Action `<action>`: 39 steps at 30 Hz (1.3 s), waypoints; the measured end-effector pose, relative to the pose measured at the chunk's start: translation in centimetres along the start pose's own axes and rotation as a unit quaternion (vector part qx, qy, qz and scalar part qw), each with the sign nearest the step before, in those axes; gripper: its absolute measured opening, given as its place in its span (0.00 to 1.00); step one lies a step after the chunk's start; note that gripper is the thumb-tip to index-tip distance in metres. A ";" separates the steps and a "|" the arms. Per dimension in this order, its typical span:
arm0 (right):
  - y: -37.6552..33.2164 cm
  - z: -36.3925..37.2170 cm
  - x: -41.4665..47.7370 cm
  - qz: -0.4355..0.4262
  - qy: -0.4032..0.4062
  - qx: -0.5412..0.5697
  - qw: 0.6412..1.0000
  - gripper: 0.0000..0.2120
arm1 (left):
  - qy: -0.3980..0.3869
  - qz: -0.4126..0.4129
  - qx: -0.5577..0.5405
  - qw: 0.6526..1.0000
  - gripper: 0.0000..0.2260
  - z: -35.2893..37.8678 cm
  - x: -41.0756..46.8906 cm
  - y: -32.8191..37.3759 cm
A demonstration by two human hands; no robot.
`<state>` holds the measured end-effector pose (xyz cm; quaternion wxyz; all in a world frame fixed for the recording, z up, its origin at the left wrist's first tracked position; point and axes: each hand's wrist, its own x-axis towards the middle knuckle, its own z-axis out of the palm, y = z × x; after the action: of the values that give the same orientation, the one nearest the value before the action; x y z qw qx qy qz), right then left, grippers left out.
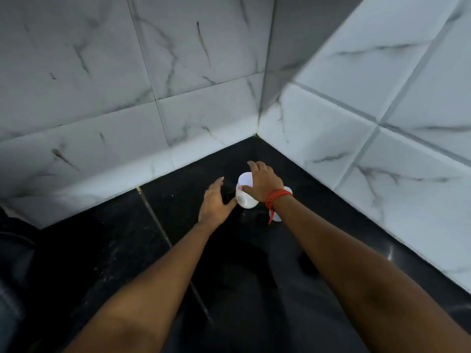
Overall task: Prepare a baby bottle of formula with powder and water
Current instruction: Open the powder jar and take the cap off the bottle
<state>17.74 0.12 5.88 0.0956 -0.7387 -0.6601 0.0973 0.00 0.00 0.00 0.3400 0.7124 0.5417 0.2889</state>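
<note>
bare forearms, a red thread band [276, 196] around the right wrist.

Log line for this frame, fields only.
scene: black counter, tiled corner | right hand: over white container, fingers on it | left hand: open, beside it | stage: reaching

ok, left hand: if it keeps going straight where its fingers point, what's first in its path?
Probably the white container. The left hand is open, fingers aimed up-right toward its side, thumb tip close to its base. The right hand already rests on its top. Depth from one view is uncertain.
</note>
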 end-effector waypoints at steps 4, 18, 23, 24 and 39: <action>0.5 1.1 2.2 0.043 -0.083 -0.038 0.995 0.41 | -0.027 -0.031 0.001 0.999 0.40 0.4 1.2 -2.2; 0.2 -5.2 0.0 -0.074 -0.113 0.191 0.972 0.26 | -0.003 0.028 -0.215 0.976 0.47 1.6 -1.4 -0.5; -0.3 -8.5 -2.4 -0.035 -0.139 0.202 0.969 0.24 | 0.052 0.063 -0.212 0.974 0.44 1.6 -3.4 2.0; -0.6 -8.9 -2.8 -0.018 -0.120 0.172 0.978 0.27 | 0.064 0.073 -0.191 0.977 0.44 1.5 -3.6 2.7; -1.0 -11.4 -4.1 -0.083 -0.092 0.053 0.991 0.16 | 0.107 0.117 -0.148 0.976 0.39 0.8 -5.1 5.7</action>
<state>19.44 -3.99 17.19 0.0811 -0.6629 -0.7193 0.1911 2.65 -6.16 3.86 0.3451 0.6779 0.4391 0.4781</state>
